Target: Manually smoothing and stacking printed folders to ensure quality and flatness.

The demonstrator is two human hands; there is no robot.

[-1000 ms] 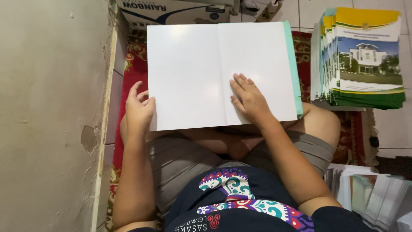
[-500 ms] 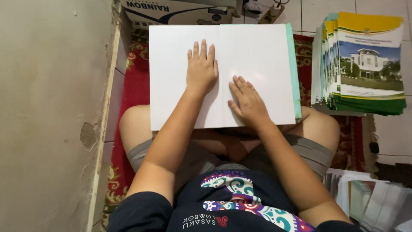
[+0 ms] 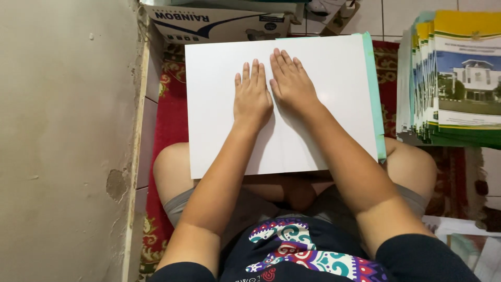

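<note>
A large white open book is laid across the lap of a seated person, over the crossed legs, its near edge above the knees. Both hands are pressed flat on the blank pages near the centre fold — nothing is gripped. The left hand is spread palm down just left of the fold, fingers extended toward the far edge. The right hand is placed just beside it, also open and flat, the two nearly touching at the thumbs. A pale green cover edge is seen along the right side of the book.

To the right — well apart from the hands — a tall stack of booklets with yellow, blue and green covers is stood on the floor. At the far side a cardboard box is seen beyond the book. A red patterned rug is spread under the person. A rough plaster wall is noted along the left.
</note>
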